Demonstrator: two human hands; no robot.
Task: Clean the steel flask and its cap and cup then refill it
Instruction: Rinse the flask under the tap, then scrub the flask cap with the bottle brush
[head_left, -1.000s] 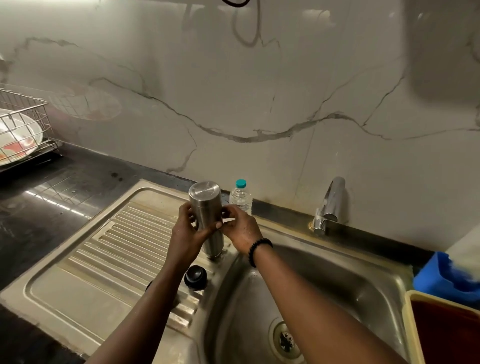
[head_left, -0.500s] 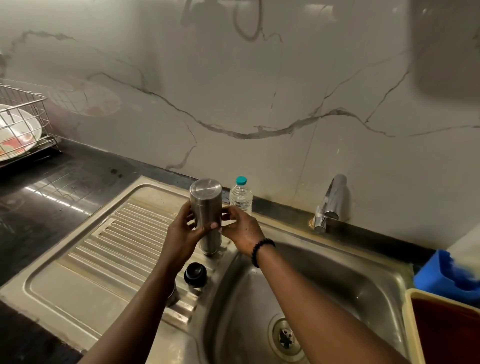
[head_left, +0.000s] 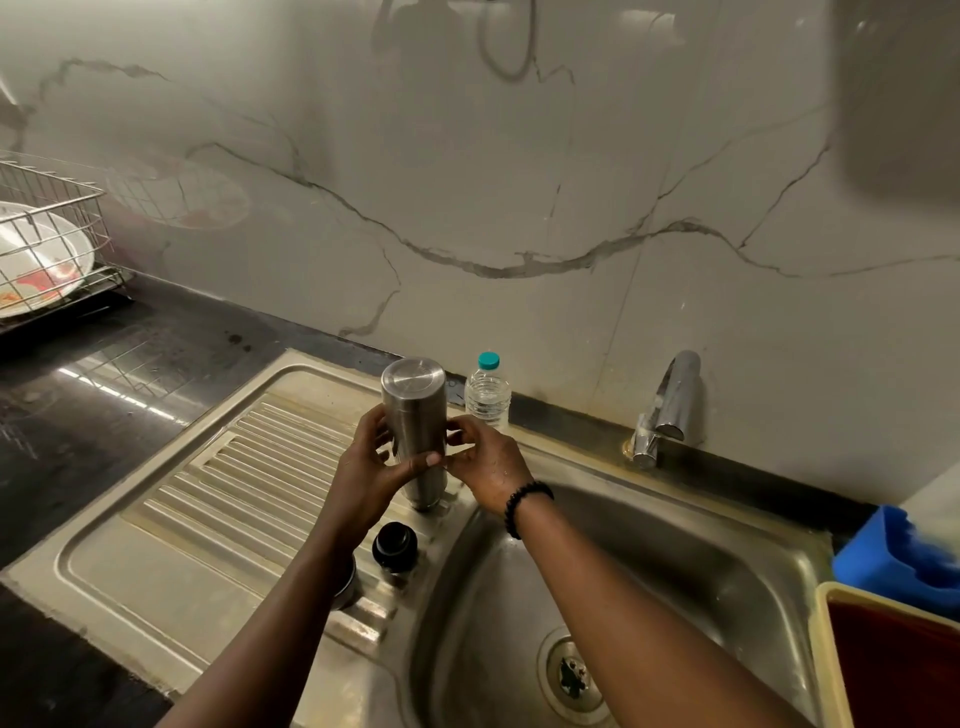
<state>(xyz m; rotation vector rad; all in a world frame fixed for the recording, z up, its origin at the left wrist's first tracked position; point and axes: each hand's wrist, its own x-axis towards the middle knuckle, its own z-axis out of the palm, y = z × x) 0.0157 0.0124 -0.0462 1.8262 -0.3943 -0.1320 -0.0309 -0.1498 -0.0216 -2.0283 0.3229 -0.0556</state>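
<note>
The steel sink (head_left: 691, 566) fills the lower frame, its ribbed drainboard (head_left: 218, 499) at left of centre. Above the drainboard's right edge at mid-frame, the inverted steel flask (head_left: 414, 410) is held in the curled grip of both the left hand (head_left: 371, 475) and right hand (head_left: 488, 467). Just below it stands the black cap (head_left: 395, 545); the cup (head_left: 347, 584) is mostly hidden behind the left forearm.

Silver flask (head_left: 415, 415), black cap (head_left: 395, 545), teal-capped bottle (head_left: 488, 395), grey-veined white wall (head_left: 519, 182).
</note>
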